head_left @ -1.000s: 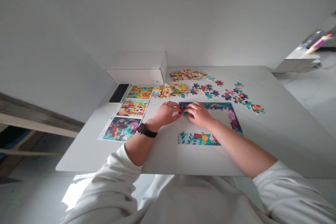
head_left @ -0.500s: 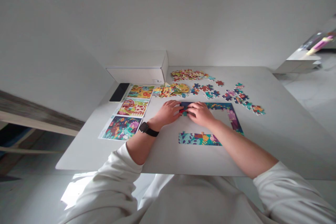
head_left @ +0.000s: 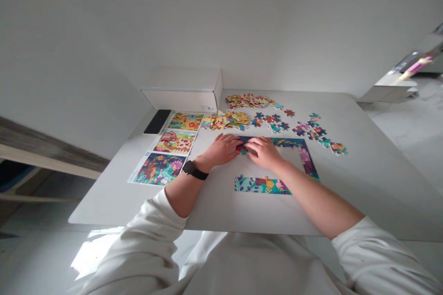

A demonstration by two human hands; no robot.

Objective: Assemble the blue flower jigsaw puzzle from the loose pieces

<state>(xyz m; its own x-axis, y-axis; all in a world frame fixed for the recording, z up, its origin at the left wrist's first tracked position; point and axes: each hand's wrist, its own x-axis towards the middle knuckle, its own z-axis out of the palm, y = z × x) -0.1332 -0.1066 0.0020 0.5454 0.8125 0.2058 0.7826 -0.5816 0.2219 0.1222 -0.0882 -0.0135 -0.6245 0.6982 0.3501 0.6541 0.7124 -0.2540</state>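
A partly joined jigsaw border in dark blue, purple and teal lies before me. Its top and right strips [head_left: 306,156] meet at a corner, and a bottom strip [head_left: 254,185] lies nearer to me. At the top left of the border, my left hand [head_left: 221,150] has its fingers closed at a puzzle piece [head_left: 238,148] with red and teal on it. From the other side my right hand [head_left: 263,151] grips at the same spot, fingertips bent down. The fingers partly cover this piece and the join around it.
Loose dark puzzle pieces [head_left: 315,130] lie beyond the border, with yellow pieces [head_left: 226,120] and a red-and-yellow heap [head_left: 247,100] farther back. On the left are picture sheets [head_left: 161,168], a phone [head_left: 158,121] and a white box [head_left: 182,97]. The table's front edge [head_left: 256,230] is close to me.
Both hands stay at the same corner of the border, with only slight finger movement. The whole view has shifted a little; the puzzle pieces lie as before.
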